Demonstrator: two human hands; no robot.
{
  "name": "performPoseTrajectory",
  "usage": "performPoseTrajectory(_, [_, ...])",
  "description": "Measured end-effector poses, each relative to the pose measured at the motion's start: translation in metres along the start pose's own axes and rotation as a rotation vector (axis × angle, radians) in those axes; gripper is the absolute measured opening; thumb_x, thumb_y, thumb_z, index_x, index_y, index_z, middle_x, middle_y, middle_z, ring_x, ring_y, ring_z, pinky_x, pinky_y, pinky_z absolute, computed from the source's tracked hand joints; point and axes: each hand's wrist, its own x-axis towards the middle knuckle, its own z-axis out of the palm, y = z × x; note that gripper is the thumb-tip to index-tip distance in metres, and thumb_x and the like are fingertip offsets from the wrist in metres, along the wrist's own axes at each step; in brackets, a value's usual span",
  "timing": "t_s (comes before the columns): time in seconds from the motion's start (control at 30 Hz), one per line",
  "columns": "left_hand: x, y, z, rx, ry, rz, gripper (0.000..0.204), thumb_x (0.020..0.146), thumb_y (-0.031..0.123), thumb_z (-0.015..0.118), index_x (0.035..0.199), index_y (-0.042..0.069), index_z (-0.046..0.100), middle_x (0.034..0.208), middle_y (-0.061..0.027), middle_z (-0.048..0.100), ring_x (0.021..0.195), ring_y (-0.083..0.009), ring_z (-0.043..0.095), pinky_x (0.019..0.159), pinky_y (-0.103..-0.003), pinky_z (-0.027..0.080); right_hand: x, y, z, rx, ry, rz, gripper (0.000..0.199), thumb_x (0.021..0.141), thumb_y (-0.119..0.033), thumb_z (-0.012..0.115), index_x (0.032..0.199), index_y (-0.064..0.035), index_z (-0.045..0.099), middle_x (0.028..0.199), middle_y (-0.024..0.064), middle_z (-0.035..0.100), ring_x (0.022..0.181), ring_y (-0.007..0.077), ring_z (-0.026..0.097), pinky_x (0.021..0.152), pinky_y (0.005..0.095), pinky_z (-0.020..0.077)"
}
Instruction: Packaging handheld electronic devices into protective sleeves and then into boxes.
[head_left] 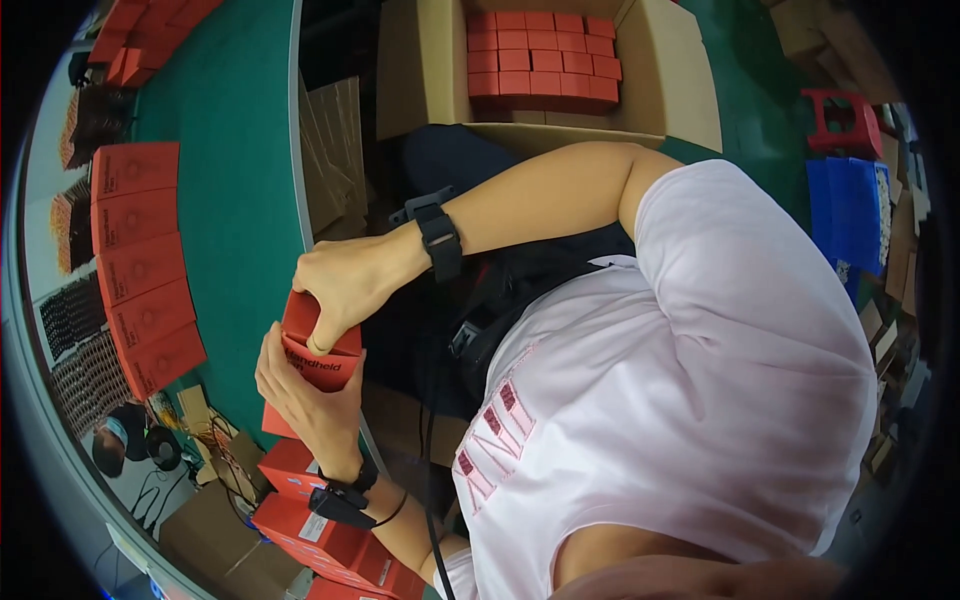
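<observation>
A small red carton with dark printing is between my two hands at the edge of the green table. My left hand wraps around its lower part, fingers along the far side and thumb on the near side. From above, my right hand grips its upper end, the thumb pressed down at the open-looking top and the fingers bent over the far edge. What is inside the carton I cannot make out. Just below my left hand, another red surface shows, partly covered.
A row of red cartons lies along the green table. Stacked red boxes stand near my left forearm. An open cardboard box holds several red cartons. Beyond are a red stool, blue bins and another person.
</observation>
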Motion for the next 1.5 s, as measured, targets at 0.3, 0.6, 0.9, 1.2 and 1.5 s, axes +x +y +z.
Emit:
performPoseTrajectory(0.3, [0.006, -0.015, -0.008, -0.070, -0.084, -0.164, 0.095, 0.059, 0.012, 0.093, 0.140, 0.004, 0.045, 0.136, -0.0156, 0.053, 0.126, -0.0374, 0.049, 0.108, -0.047, 0.039, 0.002, 0.026, -0.012, -0.399, 0.571, -0.432, 0.039, 0.082, -0.021, 0.070, 0.115, 0.0014, 0.067, 0.095, 0.0144, 0.071, 0.093, 0.0265, 0.068, 0.086, 0.0330, 0.0526])
performPoseTrajectory(0.6, [0.017, -0.022, -0.015, -0.332, 0.030, -0.226, 0.098, 0.058, 0.016, 0.097, 0.141, 0.004, 0.047, 0.132, -0.0149, 0.055, 0.122, -0.0311, 0.055, 0.106, -0.041, 0.045, -0.003, 0.017, -0.030, -0.192, -0.056, -0.722, 0.013, 0.083, 0.003, 0.056, 0.093, -0.0039, 0.061, 0.094, 0.0117, 0.063, 0.096, 0.0304, 0.062, 0.084, 0.0395, 0.0513])
performPoseTrajectory(0.9, [0.003, -0.028, -0.025, -0.325, 0.018, -0.285, 0.100, 0.055, 0.020, 0.097, 0.140, 0.008, 0.046, 0.132, -0.0110, 0.054, 0.121, -0.0305, 0.054, 0.100, -0.042, 0.048, 0.005, 0.003, -0.016, -0.247, -0.087, -0.537, 0.042, 0.101, -0.010, 0.051, 0.143, -0.0060, 0.053, 0.100, 0.0207, 0.068, 0.090, 0.0340, 0.067, 0.084, 0.0411, 0.0527])
performPoseTrajectory(1.2, [0.015, -0.037, -0.020, -0.292, -0.058, -0.268, 0.099, 0.057, 0.024, 0.096, 0.140, 0.007, 0.045, 0.130, -0.0131, 0.056, 0.121, -0.0334, 0.054, 0.104, -0.043, 0.044, 0.052, 0.007, -0.015, -0.281, -0.169, -0.376, 0.046, 0.088, -0.019, 0.068, 0.129, -0.0005, 0.060, 0.090, 0.0162, 0.069, 0.073, 0.0260, 0.067, 0.070, 0.0387, 0.0529])
performPoseTrajectory(1.5, [0.011, -0.061, -0.016, -0.181, -0.079, -0.321, 0.095, 0.060, 0.029, 0.094, 0.139, 0.007, 0.045, 0.128, -0.0147, 0.057, 0.119, -0.0345, 0.054, 0.109, -0.048, 0.037, 0.099, 0.021, -0.038, -0.167, -0.038, -0.501, 0.015, 0.084, -0.017, 0.070, 0.087, -0.0021, 0.069, 0.077, 0.0084, 0.067, 0.069, 0.0189, 0.061, 0.064, 0.0335, 0.0475])
